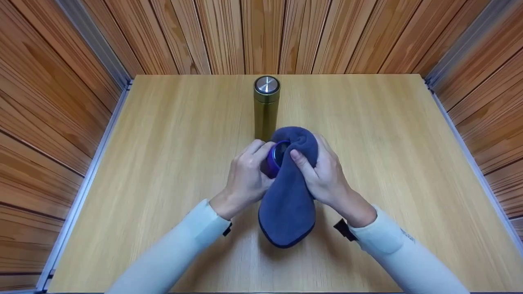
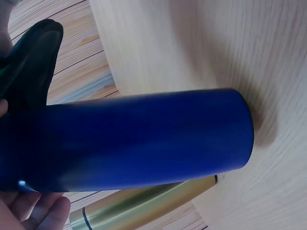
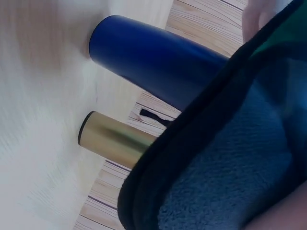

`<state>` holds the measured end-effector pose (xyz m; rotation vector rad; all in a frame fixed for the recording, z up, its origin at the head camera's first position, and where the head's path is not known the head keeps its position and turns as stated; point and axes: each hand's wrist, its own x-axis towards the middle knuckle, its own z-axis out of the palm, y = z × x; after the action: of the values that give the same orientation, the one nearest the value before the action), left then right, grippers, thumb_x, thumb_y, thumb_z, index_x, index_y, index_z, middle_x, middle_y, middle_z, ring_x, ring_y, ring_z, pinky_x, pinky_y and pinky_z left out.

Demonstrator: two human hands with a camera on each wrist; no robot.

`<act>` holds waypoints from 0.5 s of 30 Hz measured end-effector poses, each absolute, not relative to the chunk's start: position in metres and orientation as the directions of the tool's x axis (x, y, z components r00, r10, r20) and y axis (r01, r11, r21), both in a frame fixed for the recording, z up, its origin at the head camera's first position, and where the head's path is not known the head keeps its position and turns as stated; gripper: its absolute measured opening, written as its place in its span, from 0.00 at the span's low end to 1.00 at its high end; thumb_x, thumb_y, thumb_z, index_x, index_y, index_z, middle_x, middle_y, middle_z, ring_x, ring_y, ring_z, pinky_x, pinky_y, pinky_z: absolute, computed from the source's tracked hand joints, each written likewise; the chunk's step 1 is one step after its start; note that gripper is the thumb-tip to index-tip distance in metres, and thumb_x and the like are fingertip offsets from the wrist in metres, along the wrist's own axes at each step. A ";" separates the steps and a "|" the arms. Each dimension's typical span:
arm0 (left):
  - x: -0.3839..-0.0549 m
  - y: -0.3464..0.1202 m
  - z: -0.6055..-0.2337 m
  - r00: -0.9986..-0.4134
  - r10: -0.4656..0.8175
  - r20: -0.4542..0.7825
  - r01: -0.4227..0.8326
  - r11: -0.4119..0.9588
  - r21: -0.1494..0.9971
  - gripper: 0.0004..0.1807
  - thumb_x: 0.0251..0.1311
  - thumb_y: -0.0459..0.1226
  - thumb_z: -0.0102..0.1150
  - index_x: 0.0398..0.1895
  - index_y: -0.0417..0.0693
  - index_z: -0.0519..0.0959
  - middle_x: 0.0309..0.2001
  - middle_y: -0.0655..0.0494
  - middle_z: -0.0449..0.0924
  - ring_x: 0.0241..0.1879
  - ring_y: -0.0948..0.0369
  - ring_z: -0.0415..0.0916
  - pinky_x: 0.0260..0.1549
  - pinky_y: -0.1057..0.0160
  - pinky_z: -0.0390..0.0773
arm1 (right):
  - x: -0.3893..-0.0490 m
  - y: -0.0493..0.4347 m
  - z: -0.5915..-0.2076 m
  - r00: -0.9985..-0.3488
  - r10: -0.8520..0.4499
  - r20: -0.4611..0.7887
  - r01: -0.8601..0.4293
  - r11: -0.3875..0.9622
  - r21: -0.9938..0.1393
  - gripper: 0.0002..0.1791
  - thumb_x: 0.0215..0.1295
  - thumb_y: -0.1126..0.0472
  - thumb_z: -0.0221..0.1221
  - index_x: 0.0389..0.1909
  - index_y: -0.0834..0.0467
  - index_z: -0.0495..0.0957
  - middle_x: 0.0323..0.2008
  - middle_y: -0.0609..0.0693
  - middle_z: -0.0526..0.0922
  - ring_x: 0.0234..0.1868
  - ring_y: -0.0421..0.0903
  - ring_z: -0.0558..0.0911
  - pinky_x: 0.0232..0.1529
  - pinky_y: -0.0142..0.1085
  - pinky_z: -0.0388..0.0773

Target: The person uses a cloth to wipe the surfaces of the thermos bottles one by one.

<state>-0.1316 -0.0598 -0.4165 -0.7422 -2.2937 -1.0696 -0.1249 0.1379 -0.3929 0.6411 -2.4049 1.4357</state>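
Note:
My left hand point(image 1: 249, 171) grips a blue bottle point(image 2: 144, 139) near its top, fingers curled round the side. In the head view only the bottle's purple-blue upper rim shows; the rest is hidden by the hand and cloth. My right hand point(image 1: 329, 175) pinches a grey-blue cloth point(image 1: 288, 212), thumb in front, against the bottle's top. One end of the cloth hangs down toward me, its dark edging clear in the right wrist view. Whether the bottle's base touches the table, I cannot tell. Just behind stands a gold bottle point(image 1: 266, 116) with a silver-topped lid.
A light wooden table point(image 1: 171, 163) lies under everything, with grey metal rails point(image 1: 88, 179) along its sides. Wood-plank walls point(image 1: 261, 36) enclose the back, left and right. The gold bottle stands upright close beyond both hands.

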 end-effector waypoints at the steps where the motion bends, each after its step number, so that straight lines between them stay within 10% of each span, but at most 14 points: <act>1: -0.132 -0.060 -0.416 -0.729 0.263 0.631 0.653 0.544 0.527 0.30 0.54 0.48 0.77 0.53 0.37 0.82 0.42 0.48 0.81 0.38 0.55 0.79 0.42 0.60 0.85 | -0.124 0.138 -0.393 -0.856 -0.240 0.457 -0.516 0.428 -0.742 0.22 0.73 0.60 0.62 0.63 0.65 0.71 0.50 0.54 0.76 0.48 0.46 0.75 0.49 0.43 0.75; 15: -0.134 -0.057 -0.418 -0.674 0.308 0.671 0.672 0.634 0.384 0.15 0.61 0.27 0.64 0.52 0.34 0.82 0.39 0.46 0.80 0.35 0.53 0.77 0.42 0.59 0.84 | -0.116 0.128 -0.389 -0.796 -0.356 0.490 -0.572 0.707 -0.416 0.39 0.68 0.39 0.61 0.67 0.65 0.69 0.56 0.61 0.71 0.52 0.56 0.68 0.51 0.48 0.66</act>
<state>-0.1342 -0.0567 -0.4180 -0.7634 -2.2933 -0.8526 -0.1165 0.1280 -0.3890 0.7206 -2.5404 0.7986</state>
